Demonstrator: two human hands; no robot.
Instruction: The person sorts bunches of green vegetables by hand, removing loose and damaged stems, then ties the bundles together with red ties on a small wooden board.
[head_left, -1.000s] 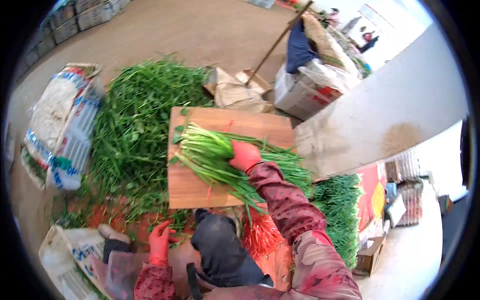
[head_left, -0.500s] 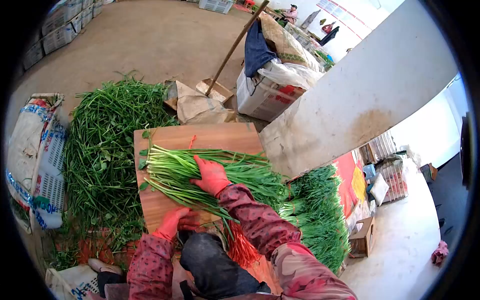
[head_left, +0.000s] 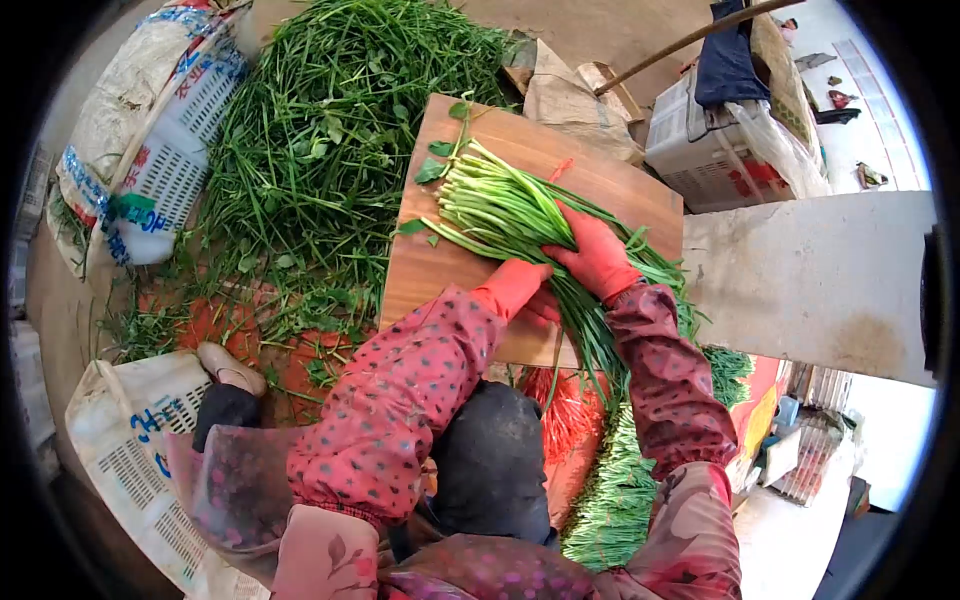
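A bunch of green garlic chives [head_left: 500, 205] lies slantwise across a wooden board [head_left: 420, 265], pale stems toward the upper left. My right hand [head_left: 595, 252], in a red rubber glove, is closed over the middle of the bunch. Against its near edge, my left hand [head_left: 517, 287] in the same kind of glove grips the bunch from the side; its fingertips are partly hidden. A red tie strip [head_left: 562, 169] lies on the board beyond the bunch. More red strips [head_left: 565, 410] hang below the board's near edge.
A large heap of loose greens [head_left: 310, 150] is left of the board. White plastic crates [head_left: 165, 190] stand at the left. Bundled chives [head_left: 610, 500] lie at lower right. A pale slab [head_left: 810, 280] is on the right. A wooden pole [head_left: 690, 42] leans at the back.
My left hand has moved from the board's near edge onto the bunch, beside my right hand. The bunch is gathered more tightly. The view has swung left and down.
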